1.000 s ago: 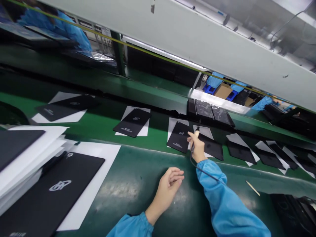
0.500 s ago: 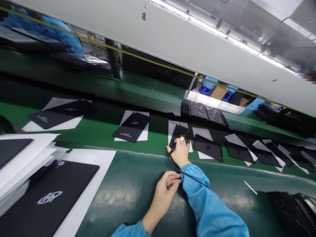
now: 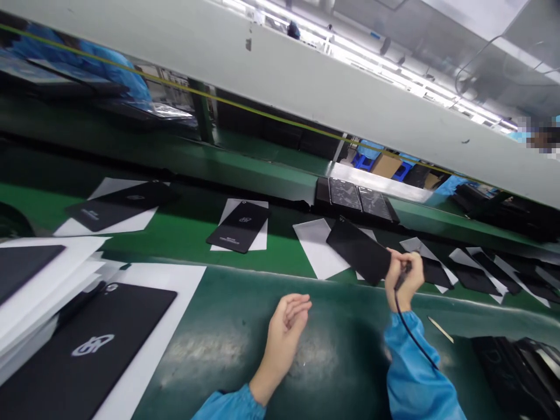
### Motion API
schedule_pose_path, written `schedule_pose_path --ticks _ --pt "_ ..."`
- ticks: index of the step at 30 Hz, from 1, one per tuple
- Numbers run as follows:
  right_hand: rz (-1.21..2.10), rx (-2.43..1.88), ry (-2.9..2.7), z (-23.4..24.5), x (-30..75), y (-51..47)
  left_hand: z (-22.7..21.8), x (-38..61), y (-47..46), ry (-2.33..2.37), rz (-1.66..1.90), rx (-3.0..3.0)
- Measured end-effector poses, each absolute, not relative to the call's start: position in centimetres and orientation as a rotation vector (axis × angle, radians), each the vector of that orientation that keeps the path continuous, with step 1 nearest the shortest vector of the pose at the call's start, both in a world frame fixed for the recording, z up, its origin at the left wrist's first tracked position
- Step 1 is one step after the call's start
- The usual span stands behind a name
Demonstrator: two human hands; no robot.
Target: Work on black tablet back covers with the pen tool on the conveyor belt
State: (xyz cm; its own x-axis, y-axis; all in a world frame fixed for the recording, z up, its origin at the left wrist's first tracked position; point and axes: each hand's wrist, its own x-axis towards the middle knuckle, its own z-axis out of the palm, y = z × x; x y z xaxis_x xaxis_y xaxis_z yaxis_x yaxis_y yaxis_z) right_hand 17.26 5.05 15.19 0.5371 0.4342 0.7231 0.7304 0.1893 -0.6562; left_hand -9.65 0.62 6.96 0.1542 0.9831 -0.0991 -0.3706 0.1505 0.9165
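Pinching the right end of a black panel (image 3: 359, 252) just in front of the black tray (image 3: 322, 195), the right hand (image 3: 412, 286) also holds a corded tool (image 3: 401, 280), the tip unclear; a white sheet (image 3: 321, 251) lies front-left of the tray. Well in front of the tray is the left hand (image 3: 284, 335); its fingers curl loosely, narrowly parted from the thumb

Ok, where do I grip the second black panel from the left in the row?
Probably the near-left corner of the black panel, coming from the near side with the left hand: it lies askew on a white sheet, that corner jutting past it.
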Motion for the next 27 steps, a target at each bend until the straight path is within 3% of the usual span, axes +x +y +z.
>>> schedule_pose_path --ticks 4,8,16,27 --pt "-0.11 -1.425 -1.125 14.8 17.1 1.6 7.4 -10.0 0.9 0.926 1.302 0.848" --pt "0.136 -1.432 -1.285 12.6 15.7 -0.7 7.6 -9.9 0.7 0.794 1.152 0.778" --pt "-0.073 -1.437 -1.608 13.3 16.2 -3.3 7.4 -9.5 0.3 0.83 1.055 0.68" --pt "0.859 -1.084 -1.018 12.3 10.5 -4.5 8.2 -9.4 0.0 0.852 1.055 0.683"
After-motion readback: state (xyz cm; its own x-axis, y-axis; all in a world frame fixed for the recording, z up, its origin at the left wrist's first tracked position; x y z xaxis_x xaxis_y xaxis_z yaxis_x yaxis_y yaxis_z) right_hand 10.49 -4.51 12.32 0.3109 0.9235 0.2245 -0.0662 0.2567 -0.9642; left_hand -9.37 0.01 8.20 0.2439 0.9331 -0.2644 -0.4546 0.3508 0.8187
